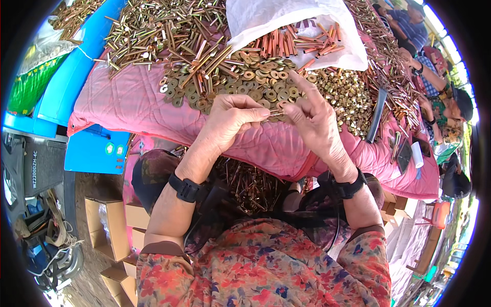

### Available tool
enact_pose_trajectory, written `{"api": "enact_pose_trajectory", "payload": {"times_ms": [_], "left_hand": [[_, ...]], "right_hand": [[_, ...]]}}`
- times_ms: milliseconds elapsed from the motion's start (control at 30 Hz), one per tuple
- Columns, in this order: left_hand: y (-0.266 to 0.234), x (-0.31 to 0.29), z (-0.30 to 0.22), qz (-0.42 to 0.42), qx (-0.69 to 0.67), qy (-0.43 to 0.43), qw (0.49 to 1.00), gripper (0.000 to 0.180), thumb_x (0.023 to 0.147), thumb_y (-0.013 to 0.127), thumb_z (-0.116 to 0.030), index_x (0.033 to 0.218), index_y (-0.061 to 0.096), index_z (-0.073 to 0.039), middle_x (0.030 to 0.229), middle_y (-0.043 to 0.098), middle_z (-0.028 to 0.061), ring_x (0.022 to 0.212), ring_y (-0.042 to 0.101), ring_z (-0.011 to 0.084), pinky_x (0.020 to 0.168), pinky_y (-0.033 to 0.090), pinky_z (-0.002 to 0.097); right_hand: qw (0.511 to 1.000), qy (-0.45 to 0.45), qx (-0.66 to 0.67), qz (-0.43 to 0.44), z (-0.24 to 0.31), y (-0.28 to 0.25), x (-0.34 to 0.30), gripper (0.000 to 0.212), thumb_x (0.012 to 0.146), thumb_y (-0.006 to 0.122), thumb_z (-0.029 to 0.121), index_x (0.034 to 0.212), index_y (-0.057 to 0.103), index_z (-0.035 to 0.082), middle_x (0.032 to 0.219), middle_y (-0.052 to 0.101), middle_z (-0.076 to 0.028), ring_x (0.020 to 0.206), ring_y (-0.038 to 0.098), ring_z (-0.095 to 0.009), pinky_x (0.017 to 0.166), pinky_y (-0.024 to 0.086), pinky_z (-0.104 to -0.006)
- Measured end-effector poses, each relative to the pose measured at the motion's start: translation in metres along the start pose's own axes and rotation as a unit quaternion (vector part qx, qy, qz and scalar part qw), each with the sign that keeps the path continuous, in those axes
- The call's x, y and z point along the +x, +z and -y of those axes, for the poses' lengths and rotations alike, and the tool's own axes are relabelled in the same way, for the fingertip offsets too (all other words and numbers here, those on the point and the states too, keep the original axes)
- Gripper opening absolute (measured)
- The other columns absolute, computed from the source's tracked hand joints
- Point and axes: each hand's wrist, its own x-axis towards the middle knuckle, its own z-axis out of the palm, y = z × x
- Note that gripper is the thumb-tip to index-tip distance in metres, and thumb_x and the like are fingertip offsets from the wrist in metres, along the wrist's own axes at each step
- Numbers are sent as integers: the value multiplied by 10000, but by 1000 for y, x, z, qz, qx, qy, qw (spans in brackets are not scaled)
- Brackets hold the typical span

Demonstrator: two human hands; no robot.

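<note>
Thumb and fingers of my left hand pinch a thin metal rod in front of the washer pile. My right hand is at the rod's other end, index finger stretched out and thumb spread from it. Its thumb tip is close to the rod; whether they touch I cannot tell, and its other fingers are partly hidden. Just beyond both hands lie many flat brass-coloured washers. Small nuts are heaped to the right of them.
Metal rods cover the far left of the pink quilted cloth. A white bag opens over copper-coloured tubes. A dark flat bar lies to the right. Cardboard boxes stand below left. Other people sit at the far right.
</note>
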Motion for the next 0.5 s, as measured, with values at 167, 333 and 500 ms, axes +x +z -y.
{"api": "enact_pose_trajectory", "payload": {"times_ms": [167, 333, 500], "left_hand": [[-1, 1, 1, -15, -1, 12, 1000, 56, 752, 682, -40, 760, 653, 7, 607, 569, 22, 480, 427, 32, 435, 261, 166], [-2, 1, 6, -17, -20, 7, 1000, 62, 748, 685, -54, 741, 653, -1, 606, 561, 8, 482, 417, 30, 441, 255, 170], [-2, -10, 9, 34, 88, -62, 994, 119, 750, 701, -109, 723, 647, -7, 643, 583, 2, 499, 445, 45, 459, 315, 194]], "right_hand": [[986, -144, -68, -52, -8, 8, 2, 563, 865, 580, 96, 1364, 325, 51, 624, 560, -25, 601, 547, -93, 602, 454, -244], [993, -70, -62, -72, -5, 16, -2, 335, 882, 573, 142, 1195, 510, 40, 601, 544, -13, 553, 515, -76, 537, 416, -226], [986, 64, 14, 150, -6, -8, 4, 268, 899, 566, 218, 744, 567, -1, 580, 524, -24, 535, 530, -82, 484, 411, -253]]}}
